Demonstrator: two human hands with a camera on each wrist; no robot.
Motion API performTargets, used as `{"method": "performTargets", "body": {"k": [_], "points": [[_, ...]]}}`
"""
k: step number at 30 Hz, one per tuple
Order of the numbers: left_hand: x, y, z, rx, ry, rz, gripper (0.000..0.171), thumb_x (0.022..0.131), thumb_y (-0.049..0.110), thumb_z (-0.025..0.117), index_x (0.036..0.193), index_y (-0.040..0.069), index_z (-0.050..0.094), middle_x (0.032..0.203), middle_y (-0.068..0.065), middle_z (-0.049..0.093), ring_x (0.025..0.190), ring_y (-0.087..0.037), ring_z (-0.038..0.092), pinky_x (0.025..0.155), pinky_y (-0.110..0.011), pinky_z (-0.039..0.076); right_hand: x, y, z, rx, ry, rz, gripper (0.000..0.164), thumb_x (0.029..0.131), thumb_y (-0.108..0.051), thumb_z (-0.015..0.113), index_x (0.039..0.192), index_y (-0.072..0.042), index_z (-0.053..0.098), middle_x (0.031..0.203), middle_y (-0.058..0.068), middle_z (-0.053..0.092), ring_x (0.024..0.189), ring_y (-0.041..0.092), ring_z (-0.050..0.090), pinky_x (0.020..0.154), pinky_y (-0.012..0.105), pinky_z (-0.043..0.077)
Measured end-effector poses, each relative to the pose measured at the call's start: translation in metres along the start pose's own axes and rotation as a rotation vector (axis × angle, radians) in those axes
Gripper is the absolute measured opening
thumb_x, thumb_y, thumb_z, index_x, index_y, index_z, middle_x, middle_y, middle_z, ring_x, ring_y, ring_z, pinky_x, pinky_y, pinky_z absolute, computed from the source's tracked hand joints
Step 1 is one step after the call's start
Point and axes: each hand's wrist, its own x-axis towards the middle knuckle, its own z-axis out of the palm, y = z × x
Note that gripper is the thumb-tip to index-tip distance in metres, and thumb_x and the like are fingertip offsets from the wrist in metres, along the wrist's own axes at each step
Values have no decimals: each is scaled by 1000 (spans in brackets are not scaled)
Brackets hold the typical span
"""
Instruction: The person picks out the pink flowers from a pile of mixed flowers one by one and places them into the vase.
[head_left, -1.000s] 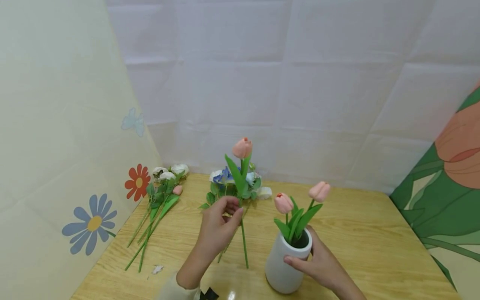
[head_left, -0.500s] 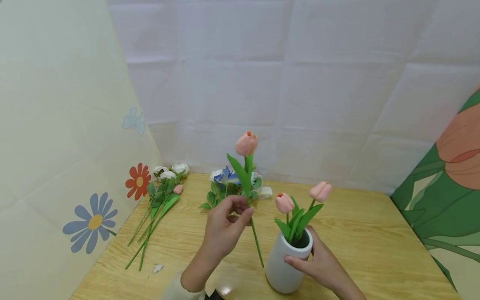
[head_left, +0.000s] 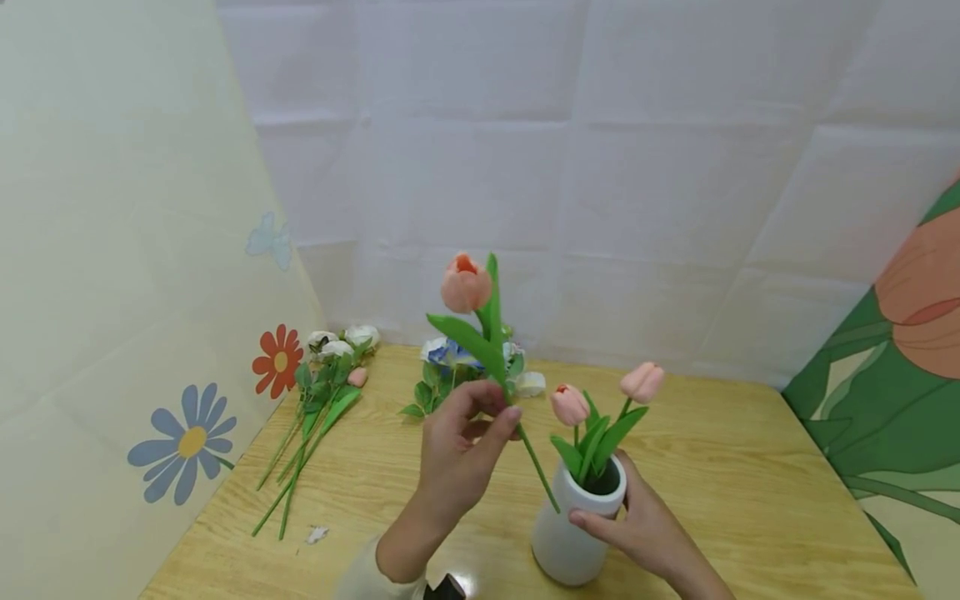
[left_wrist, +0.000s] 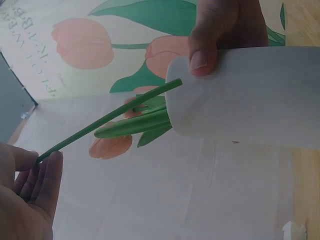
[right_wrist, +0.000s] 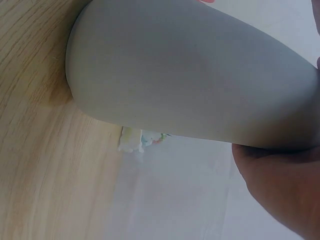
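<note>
"What does the left hand (head_left: 461, 454) have?"

"A pink tulip (head_left: 467, 285), its stem pinched between thumb and fingers above the desk (head_left: 750, 467). The stem's lower end crosses in front of the white vase (head_left: 564, 542), outside its mouth; whether they touch, I can't tell."

"And the right hand (head_left: 648, 533)?"

"Curled round the vase near its rim. The vase stands toward the desk's near edge, two tulips (head_left: 570, 405) in it."

"Elsewhere?"

"White flowers (head_left: 360, 337) lie by the far left corner."
</note>
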Motion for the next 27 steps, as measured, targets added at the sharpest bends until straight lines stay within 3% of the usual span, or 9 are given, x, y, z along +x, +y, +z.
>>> {"method": "performTargets", "body": {"k": [7, 13, 27], "points": [[6, 5, 5, 10, 0, 92, 14, 92, -12, 65, 102, -6, 59, 86, -19, 62, 70, -27, 68, 60, -32, 61, 2, -4, 0, 8, -3, 61, 81, 83, -25, 85, 145, -6, 36, 137, 18, 55, 127, 38, 53, 99, 55, 47], [12, 6, 8, 23, 10, 144, 15, 91, -13, 65, 103, -7, 58, 86, -18, 61, 70, -27, 69, 60, -31, 61, 2, -4, -1, 6, -9, 46, 80, 83, -23, 85, 145, -5, 36, 135, 17, 56, 126, 36, 54, 98, 51, 48], [16, 2, 16, 29, 48, 211, 18, 89, -15, 66, 104, -8, 58, 86, -19, 61, 69, -28, 68, 61, -30, 61, 0, -2, -1, 6, 0, 46, 82, 83, -23, 85, 146, -6, 35, 138, 19, 55, 128, 38, 52, 97, 50, 47]]}}
